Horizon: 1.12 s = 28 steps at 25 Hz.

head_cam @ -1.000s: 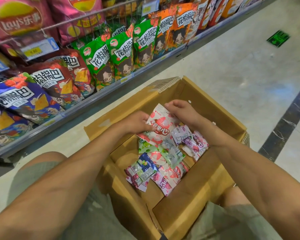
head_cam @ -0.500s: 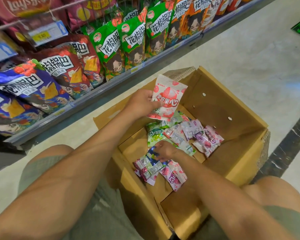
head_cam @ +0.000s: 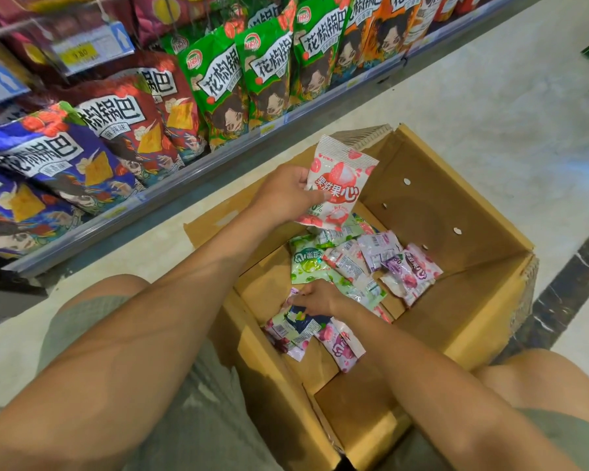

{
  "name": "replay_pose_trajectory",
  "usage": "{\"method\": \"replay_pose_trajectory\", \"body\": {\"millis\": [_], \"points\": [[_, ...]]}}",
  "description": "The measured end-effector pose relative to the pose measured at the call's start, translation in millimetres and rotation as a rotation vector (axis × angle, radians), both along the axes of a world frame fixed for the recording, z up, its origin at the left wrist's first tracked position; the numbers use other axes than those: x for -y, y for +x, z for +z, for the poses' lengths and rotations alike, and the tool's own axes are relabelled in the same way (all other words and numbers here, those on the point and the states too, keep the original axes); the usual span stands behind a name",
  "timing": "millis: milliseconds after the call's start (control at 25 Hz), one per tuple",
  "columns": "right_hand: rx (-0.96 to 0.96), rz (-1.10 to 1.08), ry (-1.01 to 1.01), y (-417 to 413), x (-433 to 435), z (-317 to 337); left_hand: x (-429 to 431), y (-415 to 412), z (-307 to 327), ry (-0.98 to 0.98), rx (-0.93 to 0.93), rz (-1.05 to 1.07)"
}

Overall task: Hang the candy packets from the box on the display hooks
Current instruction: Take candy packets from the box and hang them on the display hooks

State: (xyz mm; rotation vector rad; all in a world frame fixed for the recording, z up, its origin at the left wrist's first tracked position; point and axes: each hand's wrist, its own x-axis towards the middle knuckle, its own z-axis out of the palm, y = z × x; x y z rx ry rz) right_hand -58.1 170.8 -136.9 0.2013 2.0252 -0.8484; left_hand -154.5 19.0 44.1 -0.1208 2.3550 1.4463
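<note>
Bright even light, soft shadows, wide-angle edge distortion, slight blur

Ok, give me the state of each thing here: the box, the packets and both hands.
Box: open, flaps folded out.
Pink packet: lifted above the box, tilted.
Left hand: pinches the pink packet.
Right hand: down in the box, gripping the near packet.
Near packet: lying in the box, edge gripped.
Loose packets: lying on the box floor.

Box is plain cardboard brown. The pink-and-white packet has red lettering, with a purple packet and a green-white packet too. Green bags, red bags, blue bag — orange squares printed on.
</note>
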Motion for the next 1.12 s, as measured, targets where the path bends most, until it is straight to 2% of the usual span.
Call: {"method": "replay_pose_trajectory", "body": {"millis": [120, 240, 320, 440, 520, 640, 720, 840, 1000, 1120], "points": [[-0.116, 0.206, 0.100, -10, -2, 10, 1, 0, 2, -0.015, -0.006, 0.000], [-0.201, 0.314, 0.063, -19, -15, 27, 2, -3, -1, -0.021, -0.026, -0.002], [-0.355, 0.383, 0.042, -23, -29, 28, 3, -4, -2, -0.016, -0.018, 0.000], [-0.521, 0.257, 0.152, -27, -47, 15, 3, -6, -5, -0.008, -0.021, 0.003], [-0.417, 0.109, 0.239, -26, -53, 5, 3, -7, -5, -0.005, -0.028, 0.008], [-0.033, 0.000, 0.279, -17, -45, -12, 4, -7, -4, 0.018, -0.027, 0.015], [0.064, -0.078, 0.259, -7, -34, -27, 4, -7, -3, 0.031, -0.028, 0.023], [0.045, -0.187, 0.188, 3, -20, -41, 5, -6, -1, 0.102, 0.005, 0.063], [-0.063, -0.133, 0.200, 8, -15, -44, 7, -3, 5, 0.309, 0.101, 0.175], [-0.016, -0.232, 0.083, 12, -17, -35, 11, -4, 11, 0.386, 0.119, 0.239]]}}
